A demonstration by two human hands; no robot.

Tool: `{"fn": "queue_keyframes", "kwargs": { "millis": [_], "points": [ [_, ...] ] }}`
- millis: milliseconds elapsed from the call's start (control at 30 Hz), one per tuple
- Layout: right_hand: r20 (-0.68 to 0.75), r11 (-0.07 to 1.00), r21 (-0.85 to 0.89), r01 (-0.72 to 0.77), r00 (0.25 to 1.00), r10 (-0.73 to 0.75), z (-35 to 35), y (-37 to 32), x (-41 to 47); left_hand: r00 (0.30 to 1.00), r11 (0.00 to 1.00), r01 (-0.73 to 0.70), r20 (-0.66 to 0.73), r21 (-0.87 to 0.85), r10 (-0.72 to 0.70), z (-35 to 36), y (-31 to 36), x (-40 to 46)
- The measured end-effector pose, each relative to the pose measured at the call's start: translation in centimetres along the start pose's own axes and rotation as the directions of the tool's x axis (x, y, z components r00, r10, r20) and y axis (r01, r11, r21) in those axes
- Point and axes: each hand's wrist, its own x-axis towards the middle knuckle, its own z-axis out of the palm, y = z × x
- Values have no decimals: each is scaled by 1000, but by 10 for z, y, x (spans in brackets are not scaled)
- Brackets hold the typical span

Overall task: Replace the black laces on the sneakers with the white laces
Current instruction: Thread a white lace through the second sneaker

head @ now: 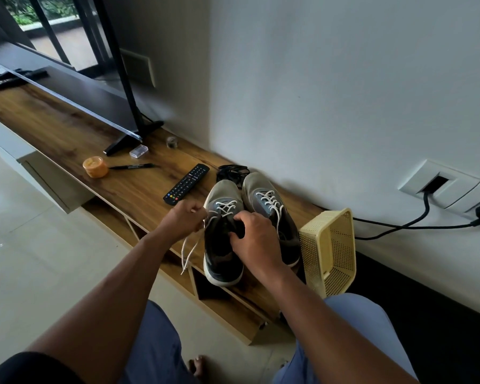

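Two sneakers stood side by side on the wooden bench (67, 128), toes pointing away from the person toward the wall, heels near the bench's front edge, their long axes running roughly parallel. The left sneaker (222, 245) lay directly under the hands; the right sneaker (263, 195) touched it just beyond the right hand. Both showed white laces crossed through the eyelets.

The right hand (254, 239) rested on top of the left sneaker with its fingers curled around the dark tongue and collar, gripping it. The left hand (187, 217), just left of that shoe, was closed in a pinch on the white lace (190, 250), whose loose ends hung down past the bench's front edge below that hand.

A heap of black laces (232, 171) lay on the bench beyond the toes, well past both hands. A remote (186, 183) lay beyond the left hand, with a pen (133, 166) and an orange tub (95, 167) farther off to the left. A yellow basket (330, 250) lay tipped on its side just right of the right hand, against the right sneaker.
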Motion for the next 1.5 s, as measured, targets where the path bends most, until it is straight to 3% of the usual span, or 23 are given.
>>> {"fn": "queue_keyframes", "kwargs": {
  "millis": [167,233,300,367,400,467,533,600,700,800,1100,1333,1500],
  "points": [
    [-5,1000,5,10,1000,-10,0,1,1,970,992,-49,-241,-120,19,-33,1,-14],
    [-8,1000,2,10,1000,-10,0,2,2,925,976,-33,-375,-214,-51,-43,-2,-17],
    [-13,1000,-4,3,1000,-3,1,2,3,822,947,33,-531,-319,-207,-51,-9,-19],
    [-15,1000,-3,-4,1000,4,0,2,4,657,864,49,-635,-501,-405,-60,-15,-23],
    [-16,1000,-1,-7,1000,7,0,1,4,587,796,17,-639,-604,-498,-65,-17,-25],
    [-17,1000,-1,-14,1000,14,-1,1,5,524,682,-55,-602,-730,-602,-74,-19,-29],
    [-19,1000,-5,-15,1000,15,-1,0,6,547,655,-112,-596,-747,-587,-76,-24,-29],
    [-29,1000,-9,-15,999,15,0,-1,7,645,639,-184,-582,-747,-496,-76,-26,-30],
    [-48,1000,-1,-14,999,14,1,-1,7,826,477,-306,-479,-824,-297,-77,-19,-34],
    [-63,1000,12,-10,998,11,2,-1,7,918,351,-329,-384,-876,-97,-75,-8,-39],
    [-39,999,41,-36,999,38,5,-1,13,975,305,-192,-145,-933,169,-70,12,-37],
    [-14,999,21,-44,999,44,3,-2,14,947,135,-108,-61,-985,315,-57,28,-40],
    [-23,1000,13,-21,1000,21,3,-3,13,967,251,-86,-20,-964,256,-48,32,-35]
  ]
}}
